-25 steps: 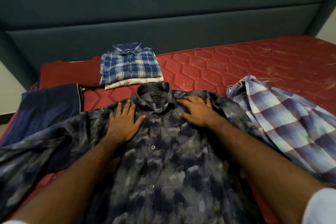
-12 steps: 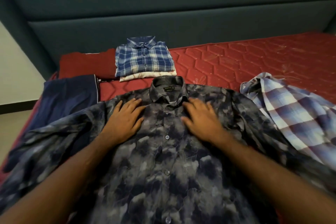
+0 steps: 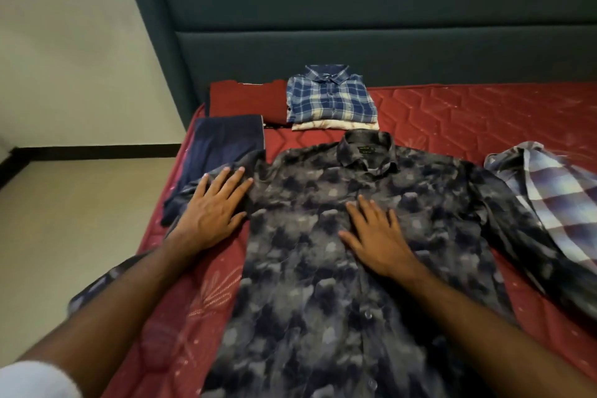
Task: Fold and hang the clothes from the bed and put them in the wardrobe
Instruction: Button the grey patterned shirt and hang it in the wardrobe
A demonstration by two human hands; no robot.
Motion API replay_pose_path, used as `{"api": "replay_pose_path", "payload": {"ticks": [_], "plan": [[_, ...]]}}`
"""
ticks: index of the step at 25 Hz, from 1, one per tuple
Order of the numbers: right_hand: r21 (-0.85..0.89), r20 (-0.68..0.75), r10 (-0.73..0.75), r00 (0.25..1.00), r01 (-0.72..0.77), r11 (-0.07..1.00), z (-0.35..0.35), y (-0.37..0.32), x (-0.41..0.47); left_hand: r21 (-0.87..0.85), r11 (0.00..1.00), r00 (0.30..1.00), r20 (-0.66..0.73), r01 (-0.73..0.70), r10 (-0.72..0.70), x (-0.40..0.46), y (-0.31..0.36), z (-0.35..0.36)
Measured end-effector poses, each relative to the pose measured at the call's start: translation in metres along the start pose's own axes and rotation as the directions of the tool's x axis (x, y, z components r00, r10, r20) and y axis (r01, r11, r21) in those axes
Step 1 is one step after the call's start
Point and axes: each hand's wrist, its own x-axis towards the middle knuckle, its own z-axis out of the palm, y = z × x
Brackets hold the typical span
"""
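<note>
The big red bed (image 3: 484, 113) has a dark patterned shirt (image 3: 323, 268) spread flat, front up. It is being smoothed for folding. I think a sleeve gets folded in next. The left hand (image 3: 213, 213) presses its shoulder, the right hand (image 3: 378, 239) its chest. All fingers (image 3: 232, 178) lie straight, gripping nothing.
</note>
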Motion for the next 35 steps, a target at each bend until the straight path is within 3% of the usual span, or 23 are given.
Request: {"api": "replay_pose_path", "payload": {"ticks": [3, 5, 7, 10, 12, 15, 17, 18, 20, 21, 22, 23, 24, 25, 26, 28, 29, 31, 33, 35], "plan": [[0.009, -0.018, -0.171, 0.985, 0.171, 0.985, 0.006, -0.055, -0.028, -0.128, 0.927, 0.935, 0.083, 0.352, -0.344, -0.035, -0.03, -0.015], [0.019, 0.038, -0.279, 0.96, 0.278, 0.96, 0.009, -0.089, -0.039, -0.134, 0.89, 0.891, 0.204, 0.436, -0.406, -0.056, -0.043, -0.022], [0.017, 0.096, -0.362, 0.927, 0.362, 0.932, 0.015, -0.117, -0.05, -0.23, 0.872, 0.896, 0.216, 0.433, -0.388, -0.074, -0.049, -0.024], [0.031, 0.123, -0.331, 0.936, 0.329, 0.944, 0.022, -0.134, -0.059, -0.418, 0.775, 0.88, 0.181, 0.473, -0.44, -0.09, -0.056, -0.034], [0.021, 0.123, -0.285, 0.951, 0.285, 0.958, 0.023, -0.138, -0.062, -0.366, 0.824, 0.899, 0.114, 0.433, -0.422, -0.103, -0.057, -0.046], [0.012, 0.185, -0.215, 0.959, 0.216, 0.976, 0.014, -0.152, -0.062, -0.178, 0.931, 0.92, -0.181, 0.318, -0.348, -0.124, -0.056, -0.086], [0.057, 0.228, -0.152, 0.962, 0.143, 0.988, 0.006, -0.164, -0.059, -0.052, 0.984, 0.936, -0.305, 0.168, -0.175, -0.14, -0.051, -0.117], [0.114, 0.235, -0.121, 0.965, 0.096, 0.989, 0.003, -0.17, -0.058, -0.065, 0.998, 0.968, -0.25, 0.018, -0.034, -0.147, -0.045, -0.129], [0.32, 0.17, -0.091, 0.981, 0.032, 0.947, 0.0, -0.182, -0.059, -0.35, 0.904, 0.958, 0.049, -0.247, 0.281, -0.165, -0.025, -0.145], [0.48, 0.137, -0.068, 0.988, -0.006, 0.877, 0.0, -0.189, -0.062, -0.552, 0.807, 0.899, 0.214, -0.212, 0.382, -0.174, -0.014, -0.152], [0.649, 0.149, -0.032, 0.988, -0.073, 0.757, -0.003, -0.195, -0.067, -0.706, 0.695, 0.881, 0.236, -0.134, 0.411, -0.179, -0.006, -0.153], [0.784, 0.205, -0.019, 0.979, -0.153, 0.602, -0.007, -0.202, -0.074, -0.785, 0.614, 0.935, 0.15, -0.085, 0.322, -0.182, -0.002, -0.146], [0.859, 0.279, -0.036, 0.96, -0.233, 0.456, -0.009, -0.208, -0.081, -0.789, 0.611, 0.99, 0.032, -0.058, 0.135, -0.182, -0.001, -0.137], [0.889, 0.344, -0.062, 0.937, -0.304, 0.342, -0.009, -0.211, -0.088, -0.74, 0.673, 0.998, -0.037, 0.004, -0.046, -0.182, -0.006, -0.122], [0.89, 0.392, -0.082, 0.916, -0.356, 0.284, -0.008, -0.212, -0.094, -0.67, 0.734, 0.987, -0.012, 0.11, -0.158, -0.18, -0.011, -0.108], [0.886, 0.42, -0.098, 0.902, -0.384, 0.26, -0.006, -0.217, -0.104, -0.444, 0.833, 0.925, 0.326, 0.33, -0.193, -0.179, -0.009, -0.087], [0.883, 0.417, -0.095, 0.904, -0.378, 0.279, -0.005, -0.219, -0.107, -0.288, 0.894, 0.868, 0.46, 0.344, -0.186, -0.181, -0.003, -0.079], [0.865, 0.403, -0.086, 0.911, -0.348, 0.361, -0.003, -0.224, -0.11, -0.065, 0.963, 0.834, 0.517, 0.263, -0.193, -0.186, 0.004, -0.076], [0.846, 0.4, -0.057, 0.915, -0.345, 0.407, -0.005, -0.228, -0.112, -0.061, 0.97, 0.848, 0.501, 0.235, -0.174, -0.186, 0.0, -0.087], [0.846, 0.407, -0.036, 0.913, -0.362, 0.392, -0.01, -0.233, -0.114, -0.338, 0.878, 0.806, 0.585, 0.338, -0.085, -0.186, -0.011, -0.111]]}}
